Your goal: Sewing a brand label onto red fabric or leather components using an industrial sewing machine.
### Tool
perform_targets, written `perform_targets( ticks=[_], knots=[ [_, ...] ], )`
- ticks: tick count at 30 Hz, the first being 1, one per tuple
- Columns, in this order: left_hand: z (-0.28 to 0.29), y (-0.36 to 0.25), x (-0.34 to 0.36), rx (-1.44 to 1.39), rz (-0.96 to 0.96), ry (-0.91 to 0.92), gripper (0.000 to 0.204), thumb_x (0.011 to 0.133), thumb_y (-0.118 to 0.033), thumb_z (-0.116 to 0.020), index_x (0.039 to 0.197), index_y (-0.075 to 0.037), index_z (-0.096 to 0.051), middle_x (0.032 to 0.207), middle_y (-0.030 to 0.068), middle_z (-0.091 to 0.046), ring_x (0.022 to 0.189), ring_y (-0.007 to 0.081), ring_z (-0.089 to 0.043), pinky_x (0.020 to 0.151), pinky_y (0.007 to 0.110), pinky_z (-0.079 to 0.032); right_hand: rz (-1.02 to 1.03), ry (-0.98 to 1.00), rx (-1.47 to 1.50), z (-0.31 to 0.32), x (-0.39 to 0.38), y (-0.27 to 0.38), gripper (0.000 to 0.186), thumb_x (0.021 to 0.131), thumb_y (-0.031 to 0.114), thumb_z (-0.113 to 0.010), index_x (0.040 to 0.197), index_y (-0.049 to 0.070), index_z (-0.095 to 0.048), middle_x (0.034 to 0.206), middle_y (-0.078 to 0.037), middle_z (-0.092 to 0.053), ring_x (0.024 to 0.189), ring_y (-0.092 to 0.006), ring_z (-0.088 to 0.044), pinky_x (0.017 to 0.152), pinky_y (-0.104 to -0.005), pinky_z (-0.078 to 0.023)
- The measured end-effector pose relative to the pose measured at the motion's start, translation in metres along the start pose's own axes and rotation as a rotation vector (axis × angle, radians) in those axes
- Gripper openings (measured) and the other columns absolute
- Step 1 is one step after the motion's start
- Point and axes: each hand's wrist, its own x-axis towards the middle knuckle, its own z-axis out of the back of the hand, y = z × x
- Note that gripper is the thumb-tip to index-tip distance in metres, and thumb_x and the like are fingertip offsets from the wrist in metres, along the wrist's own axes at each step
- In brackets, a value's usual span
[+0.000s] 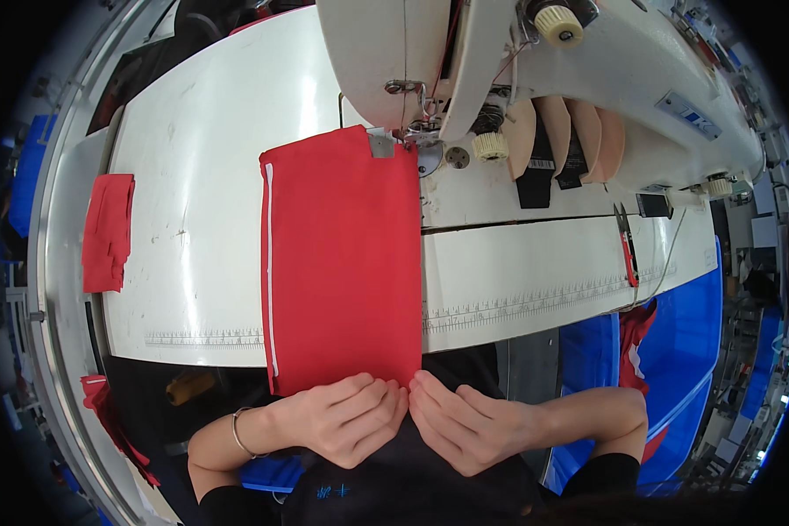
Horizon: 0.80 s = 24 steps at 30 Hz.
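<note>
A red fabric panel point(340, 254) with a white strip along its left side lies over the sewing machine table point(193, 254). Its far right corner reaches the presser foot point(422, 130) of the white sewing machine point(622, 61). The near edge hangs past the table's front. My left hand point(355, 419) pinches that edge close to the panel's near right corner, fingers curled. Right beside it, my right hand point(465, 425) is closed on the corner itself, thumb and fingertips together. The fingertips of both hands almost touch.
Folded red fabric point(108, 232) lies at the table's left edge. Beige curved pads point(565, 140) with black labels rest under the machine arm. Red-handled thread snips point(627, 245) lie at the right. Blue bins point(675, 351) holding red fabric stand right of the table. More red cloth point(118, 430) hangs at lower left.
</note>
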Motion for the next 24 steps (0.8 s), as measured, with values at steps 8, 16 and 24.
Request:
perform_targets(
  ticks=[8, 16, 24],
  knots=[
    [-0.028, 0.055, 0.026, -0.219, 0.487, 0.102, 0.043, 0.072, -0.022, -0.073, 0.103, 0.005, -0.061, 0.115, 0.0163, -0.056, 0.103, 0.0283, -0.055, 0.084, 0.036, -0.049, 0.058, 0.069, 0.098, -0.015, -0.023, -0.010, 0.021, 0.077, 0.013, -0.055, 0.087, -0.003, -0.065, 0.092, -0.014, -0.064, 0.097, -0.0290, -0.065, 0.057, -0.0222, -0.040],
    [-0.040, 0.093, 0.044, -0.282, 0.515, 0.184, 0.051, 0.075, -0.025, -0.072, 0.113, 0.007, -0.057, 0.120, 0.0175, -0.054, 0.111, 0.0302, -0.054, 0.093, 0.038, -0.046, 0.053, 0.085, 0.130, -0.015, -0.019, -0.043, 0.019, 0.076, 0.010, -0.058, 0.089, -0.001, -0.066, 0.096, -0.015, -0.066, 0.096, -0.0262, -0.066, 0.057, -0.0216, -0.039],
    [-0.042, 0.099, 0.040, -0.242, 0.467, 0.180, 0.045, 0.075, -0.019, -0.070, 0.109, 0.008, -0.058, 0.109, 0.0157, -0.055, 0.099, 0.0289, -0.055, 0.085, 0.037, -0.048, 0.229, 0.115, -0.040, -0.027, -0.008, -0.080, 0.023, 0.074, 0.018, -0.055, 0.086, 0.002, -0.066, 0.093, -0.011, -0.065, 0.091, -0.0239, -0.064, 0.066, -0.0238, -0.041]
  ],
)
